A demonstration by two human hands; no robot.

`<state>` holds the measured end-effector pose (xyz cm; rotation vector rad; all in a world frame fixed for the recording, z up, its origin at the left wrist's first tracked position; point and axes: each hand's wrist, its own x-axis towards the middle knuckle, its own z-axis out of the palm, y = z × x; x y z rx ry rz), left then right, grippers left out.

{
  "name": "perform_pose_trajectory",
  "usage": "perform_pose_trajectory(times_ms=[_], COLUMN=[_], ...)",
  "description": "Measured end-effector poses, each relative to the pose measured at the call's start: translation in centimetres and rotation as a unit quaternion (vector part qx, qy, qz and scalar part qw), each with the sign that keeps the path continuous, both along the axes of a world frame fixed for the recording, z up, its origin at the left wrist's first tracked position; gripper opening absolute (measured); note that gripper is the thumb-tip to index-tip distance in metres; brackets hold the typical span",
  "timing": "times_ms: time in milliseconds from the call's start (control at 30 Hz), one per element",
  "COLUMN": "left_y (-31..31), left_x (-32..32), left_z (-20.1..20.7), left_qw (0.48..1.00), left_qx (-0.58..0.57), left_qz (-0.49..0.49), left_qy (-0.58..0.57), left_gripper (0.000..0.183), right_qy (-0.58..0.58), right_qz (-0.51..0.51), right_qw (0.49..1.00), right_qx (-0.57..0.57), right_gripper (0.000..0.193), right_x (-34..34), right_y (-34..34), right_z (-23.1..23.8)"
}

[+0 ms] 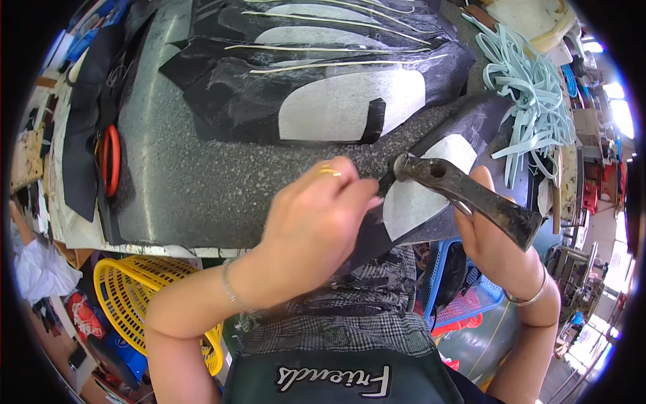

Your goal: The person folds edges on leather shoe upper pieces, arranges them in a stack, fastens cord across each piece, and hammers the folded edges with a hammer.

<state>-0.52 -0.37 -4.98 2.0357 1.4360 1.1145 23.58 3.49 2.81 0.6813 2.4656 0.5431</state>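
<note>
My right hand (490, 232) is closed round a hammer (481, 192); its dark, worn metal head lies over a black piece of material (481, 121) with a white fabric patch (420, 212). The handle is mostly hidden. My left hand (313, 219), slightly blurred, has its fingers pinched together at the left edge of that black piece, by a dark strip beside the hammer's face. Exactly what the fingertips hold is partly hidden. Beyond my hands, overlapping black pieces (235, 101) carry similar white patches and thin cream cords (323, 48); the nearest has a short black tab (375, 121).
The work takes place on a speckled dark stone slab (195, 182). Pale blue straps (525, 87) are heaped at the right. Orange-handled scissors (111, 161) lie on the left. Below the front edge stand a yellow basket (131, 286) and a blue basket (437, 269).
</note>
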Motion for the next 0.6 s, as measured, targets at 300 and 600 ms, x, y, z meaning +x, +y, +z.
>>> perform_pose_trajectory(times_ms=[300,600], left_y=[-1.2,-2.8], left_x=[-1.9,-3.7], left_z=[-0.1,0.5], left_qw=[0.996,0.994], left_qx=[-0.002,-0.063], left_qz=[-0.048,-0.037], left_qy=[0.08,0.076], left_gripper=[0.04,0.035], right_qy=[0.264,0.359], right_qz=[-0.313,-0.113], right_qw=[0.828,0.868], right_qx=[-0.384,-0.323], right_gripper=[0.014,0.019], right_x=[-2.8,-4.2], right_y=[2.4,1.6], right_z=[1.3,0.5])
